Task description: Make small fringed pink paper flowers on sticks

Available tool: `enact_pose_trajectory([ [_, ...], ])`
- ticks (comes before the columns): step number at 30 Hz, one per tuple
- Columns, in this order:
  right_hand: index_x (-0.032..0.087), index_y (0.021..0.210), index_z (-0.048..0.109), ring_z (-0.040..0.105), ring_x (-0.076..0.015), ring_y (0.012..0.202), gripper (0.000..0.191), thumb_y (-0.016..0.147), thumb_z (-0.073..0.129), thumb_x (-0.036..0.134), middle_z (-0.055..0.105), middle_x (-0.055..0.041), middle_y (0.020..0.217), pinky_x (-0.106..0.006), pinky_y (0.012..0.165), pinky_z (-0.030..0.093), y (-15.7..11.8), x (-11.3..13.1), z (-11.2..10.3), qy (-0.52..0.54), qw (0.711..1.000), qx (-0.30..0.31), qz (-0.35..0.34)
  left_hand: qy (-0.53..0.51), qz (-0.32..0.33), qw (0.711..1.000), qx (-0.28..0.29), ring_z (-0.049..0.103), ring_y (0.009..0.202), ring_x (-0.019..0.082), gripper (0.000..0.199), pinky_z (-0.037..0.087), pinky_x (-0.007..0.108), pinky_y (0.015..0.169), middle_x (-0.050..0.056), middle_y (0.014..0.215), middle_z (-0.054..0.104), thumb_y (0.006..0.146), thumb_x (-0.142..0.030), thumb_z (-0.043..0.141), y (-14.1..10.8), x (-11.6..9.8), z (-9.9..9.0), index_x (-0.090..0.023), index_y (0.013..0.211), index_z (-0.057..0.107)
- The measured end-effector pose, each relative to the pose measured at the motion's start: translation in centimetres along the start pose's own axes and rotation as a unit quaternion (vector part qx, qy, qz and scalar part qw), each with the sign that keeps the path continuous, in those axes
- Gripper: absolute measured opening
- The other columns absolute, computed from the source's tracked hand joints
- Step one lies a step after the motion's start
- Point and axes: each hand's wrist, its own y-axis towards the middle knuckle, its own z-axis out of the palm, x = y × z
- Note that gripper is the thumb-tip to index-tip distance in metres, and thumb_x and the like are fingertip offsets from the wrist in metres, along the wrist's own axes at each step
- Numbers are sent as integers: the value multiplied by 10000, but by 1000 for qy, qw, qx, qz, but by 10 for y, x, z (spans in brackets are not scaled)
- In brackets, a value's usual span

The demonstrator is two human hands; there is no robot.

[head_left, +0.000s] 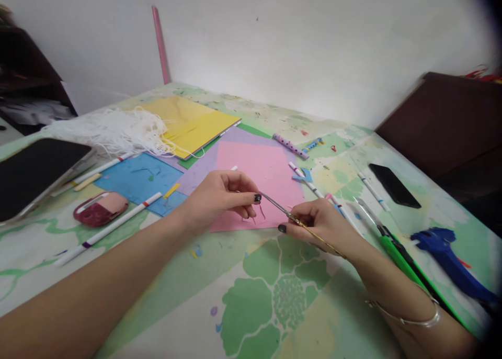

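Observation:
Just above a pink sheet (pixel 254 165), my left hand (pixel 231 194) pinches with thumb and fingertips. Something small and dark pink shows at its fingertips, too small to make out. My right hand (pixel 314 223) is closed round a thin tool with a silver tip and a gold shaft (pixel 321 242). The tool's silver tip meets the fingertips of my left hand. Thin pink strips (pixel 262 211) show by the left fingers, over the pink sheet.
Blue sheets (pixel 137 181), a yellow sheet (pixel 192 123) and white string (pixel 117 131) lie at the left. White markers (pixel 113 228) lie on both sides. A phone (pixel 394 185), green cutter (pixel 400 259) and blue glue gun (pixel 451 262) are at the right.

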Motion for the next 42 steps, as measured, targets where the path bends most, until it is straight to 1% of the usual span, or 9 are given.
enact_pose_trajectory([
  [9,172,517,368,205,-46,456,370,736,612,344,212,74,504,-205,396,144,-1,5,0,-14,1000,1,-3,-8,-19,1000,9,609,525,89,75,495,184,531,-7,591,645,716,-142,672,0,-1,-1,-135,763,613],
  [17,170,520,373,210,-46,453,373,742,610,354,209,76,501,-205,397,145,-1,4,-1,-27,1000,6,-3,-28,-34,999,24,605,519,85,58,486,169,526,0,559,645,721,-119,662,1,1,0,-120,757,617],
  [26,173,520,364,193,-54,477,394,742,609,388,196,73,514,-216,410,137,0,2,-2,-45,999,12,-11,-29,-44,998,25,605,519,90,55,479,174,521,7,558,649,714,-127,666,1,1,-1,-118,746,622],
  [30,174,512,346,188,-55,482,410,737,622,376,193,73,514,-219,414,133,0,3,-2,-51,998,8,-19,-31,-40,998,31,609,530,89,56,477,168,521,4,562,647,714,-130,666,2,2,-1,-123,747,621],
  [34,172,510,360,194,-53,470,404,739,621,380,194,75,511,-216,410,137,0,3,-2,-50,998,10,-22,-25,-36,998,33,607,526,90,57,479,174,520,4,566,646,718,-134,661,2,3,-1,-128,754,617],
  [38,177,505,343,199,-46,448,409,735,623,366,200,79,496,-211,399,138,-1,3,-1,-39,999,6,-10,-23,-37,999,28,610,530,90,72,490,177,530,-2,576,641,716,-130,665,2,2,-1,-130,761,609],
  [42,174,494,363,236,-39,409,387,725,625,341,241,83,445,-203,389,143,0,4,-1,-32,999,-16,4,-29,-31,999,27,615,529,89,113,498,178,533,-10,584,638,711,-125,673,2,3,-2,-135,800,605],
])
